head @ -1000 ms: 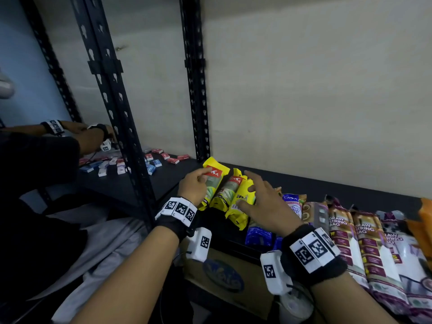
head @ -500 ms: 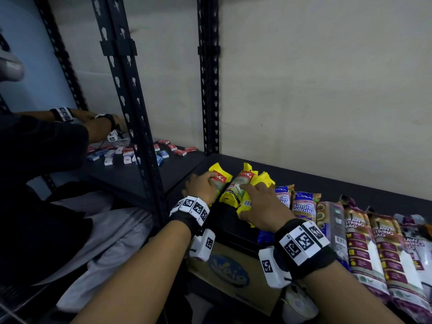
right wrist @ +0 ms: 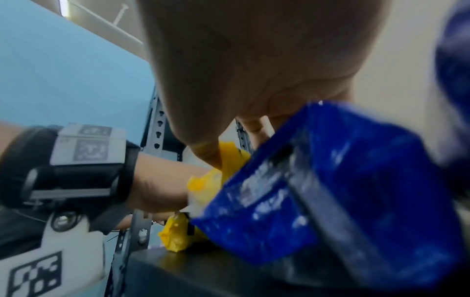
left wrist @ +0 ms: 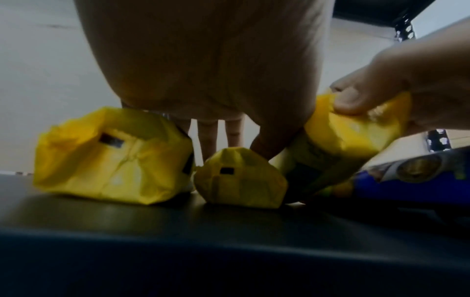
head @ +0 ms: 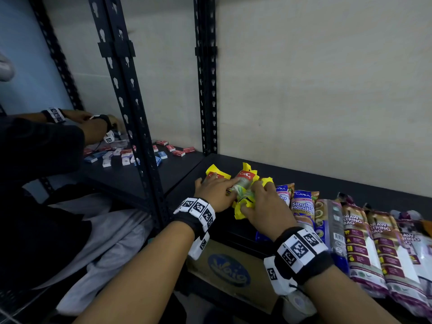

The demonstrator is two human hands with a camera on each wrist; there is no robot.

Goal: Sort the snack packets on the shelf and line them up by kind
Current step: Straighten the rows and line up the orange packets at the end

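Yellow packets (head: 244, 183) with red tops, blue packets (head: 302, 206) next to them, then purple-and-white drawstring bags (head: 364, 249). Black shelf (head: 327, 185), beige wall (head: 315, 90), black-and-white checker tags on the wristbands (head: 300, 250).

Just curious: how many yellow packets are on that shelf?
3. One yellow packet lies under the left hand, one between the hands, one gripped by the right hand. Hands may hide more.
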